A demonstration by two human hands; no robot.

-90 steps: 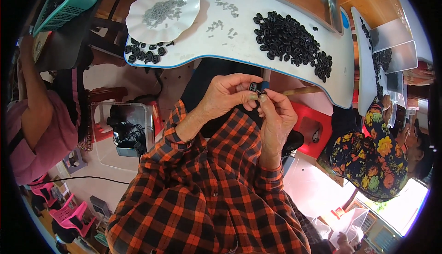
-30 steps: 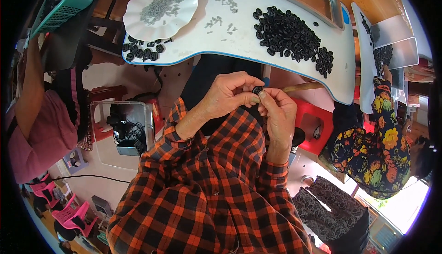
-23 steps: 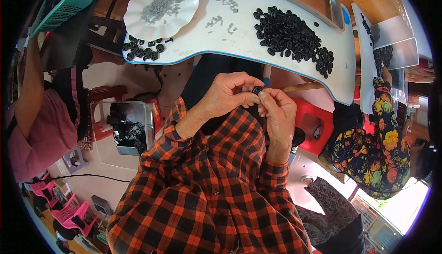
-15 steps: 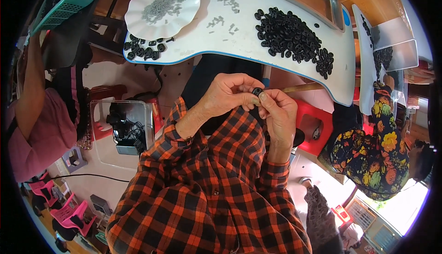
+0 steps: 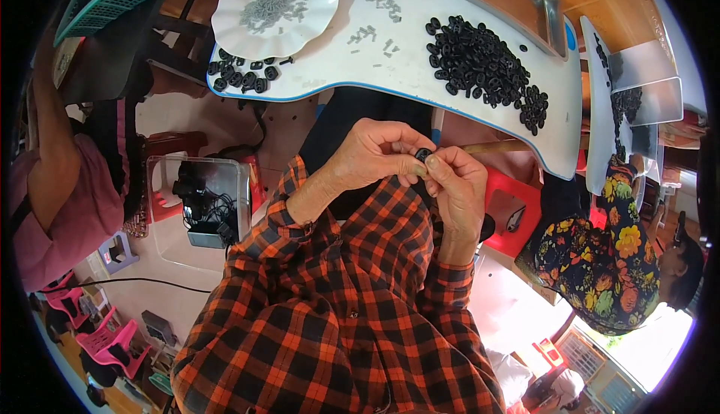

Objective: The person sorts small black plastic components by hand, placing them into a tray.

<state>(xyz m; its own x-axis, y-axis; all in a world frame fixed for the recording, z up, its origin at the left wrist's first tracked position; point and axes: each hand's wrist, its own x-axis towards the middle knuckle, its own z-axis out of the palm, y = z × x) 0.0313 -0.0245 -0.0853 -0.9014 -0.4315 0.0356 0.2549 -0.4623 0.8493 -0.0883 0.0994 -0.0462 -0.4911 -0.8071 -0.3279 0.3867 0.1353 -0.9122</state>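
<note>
A small round black plastic piece [image 5: 423, 154] is pinched between the fingertips of my left hand [image 5: 371, 155] and my right hand [image 5: 457, 189], just off the table's near edge and over my lap. Both hands are closed, thumbs against the piece; whether a smaller part sits between the fingertips is hidden. On the white table [image 5: 337, 61], a large heap of small black oval pieces [image 5: 480, 61] lies to the right. Small grey pieces [image 5: 384, 3] are scattered in the middle. At the left, a white wavy-rimmed plate [image 5: 322, 20] bears a pile of small grey pieces [image 5: 274, 10].
Several black pieces [image 5: 247, 78] lie below the plate. A metal tray [image 5: 551, 20] stands at the back right. To my left is a clear plastic bin [image 5: 161, 211] with cables; to my right, a red stool [image 5: 517, 211]. Co-workers sit on both sides, one in a flowered top [image 5: 600, 256].
My hands stay together, with the black piece slightly turned between the fingertips. The view has shifted a little, so the table appears farther right. A person behind at lower right has moved.
</note>
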